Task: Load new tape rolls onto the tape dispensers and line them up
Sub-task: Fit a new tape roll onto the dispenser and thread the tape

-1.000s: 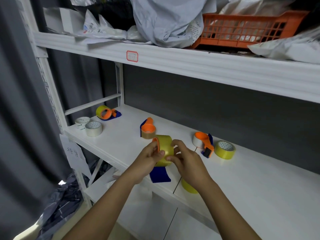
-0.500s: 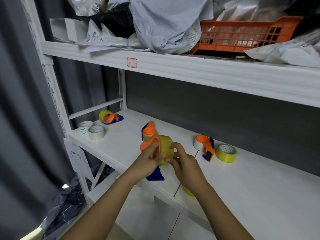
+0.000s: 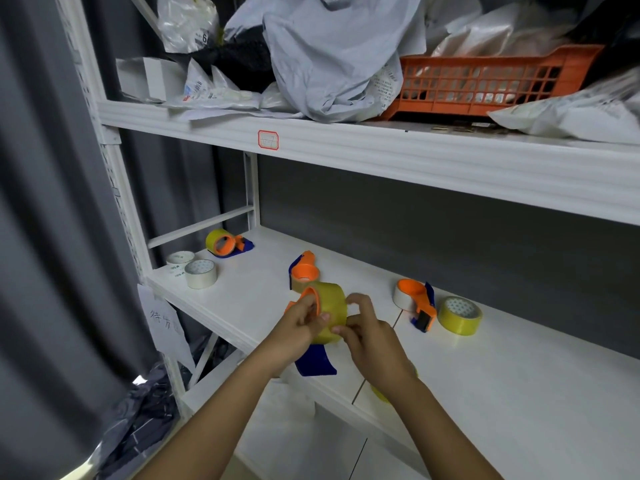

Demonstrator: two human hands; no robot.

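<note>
My left hand (image 3: 300, 323) grips an orange-and-blue tape dispenser (image 3: 316, 363) above the shelf's front edge, with a yellow tape roll (image 3: 331, 306) on its hub. My right hand (image 3: 367, 332) pinches that roll from the right side. On the white shelf (image 3: 519, 375) behind stand a dispenser with a brown roll (image 3: 303, 273), a dispenser with a white roll (image 3: 414, 299), and at the far left a dispenser with a yellow roll (image 3: 225, 241). A loose yellow roll (image 3: 459, 315) lies at the right. Part of another yellow roll (image 3: 379, 393) shows under my right wrist.
Two white tape rolls (image 3: 200, 273) lie at the shelf's left front corner. The upper shelf (image 3: 415, 157) carries grey mailer bags and an orange basket (image 3: 485, 84). A grey curtain hangs at the left, and a paper note (image 3: 162, 318) hangs from the shelf post.
The dispenser has turned in my hands, so its orange hub faces left and up. Both hands rose slightly with it. The view has shifted a little.
</note>
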